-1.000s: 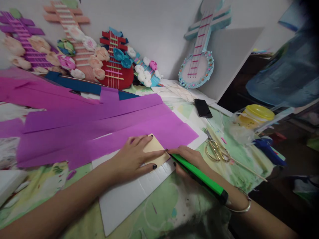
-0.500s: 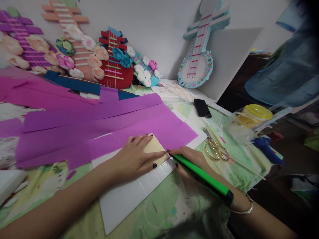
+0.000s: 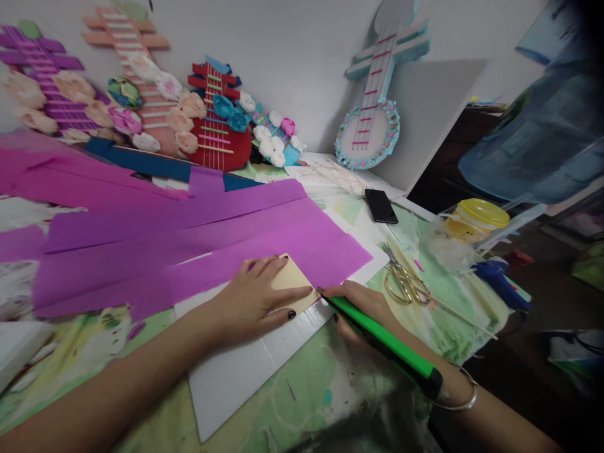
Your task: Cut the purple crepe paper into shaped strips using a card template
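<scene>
My left hand (image 3: pixel 257 292) lies flat with fingers spread, pressing a pale yellow card (image 3: pixel 295 282) down. Under the card is a white board (image 3: pixel 240 377), partly covered by purple crepe paper (image 3: pixel 264 226). Wrapped round a green utility knife (image 3: pixel 387 336), my right hand (image 3: pixel 361 302) is closed, its wrist wearing a bangle. The knife's tip end points at the card's right corner, close to my left index finger. I cannot make out the blade clearly.
Gold-handled scissors (image 3: pixel 404 280), a thin stick (image 3: pixel 465 318) and a black phone (image 3: pixel 381 206) lie to the right. A yellow-lidded tub (image 3: pixel 481 217) and a blue glue gun (image 3: pixel 503 283) are further right. Several decorated paper instruments (image 3: pixel 217 119) lean on the wall.
The view has shifted slightly. Both hands, the card and the green knife stay almost in the same place relative to each other.
</scene>
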Tool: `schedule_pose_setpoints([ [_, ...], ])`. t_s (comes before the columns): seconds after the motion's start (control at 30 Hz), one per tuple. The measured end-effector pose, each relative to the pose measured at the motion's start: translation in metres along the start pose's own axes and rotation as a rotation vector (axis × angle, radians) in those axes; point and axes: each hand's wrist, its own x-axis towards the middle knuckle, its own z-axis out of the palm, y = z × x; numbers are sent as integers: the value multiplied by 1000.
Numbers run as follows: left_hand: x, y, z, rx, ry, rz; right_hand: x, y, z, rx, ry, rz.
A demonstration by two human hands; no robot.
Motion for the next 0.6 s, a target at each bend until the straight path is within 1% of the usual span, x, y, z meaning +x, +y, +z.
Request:
schedule_pose_setpoints([
  [0.07, 0, 1, -1, -8, -10, -3, -1, 0, 1, 6, -10, 8],
  [0.2, 1, 1, -1, -3, -4, 0, -1, -1, 1, 17, 17, -20],
  [0.43, 1, 1, 0, 19, -8, 7, -1, -1, 0, 21, -2, 7],
  [0.6, 1, 0, 1, 18, 8, 10, 1, -4, -1, -6, 2, -17],
])
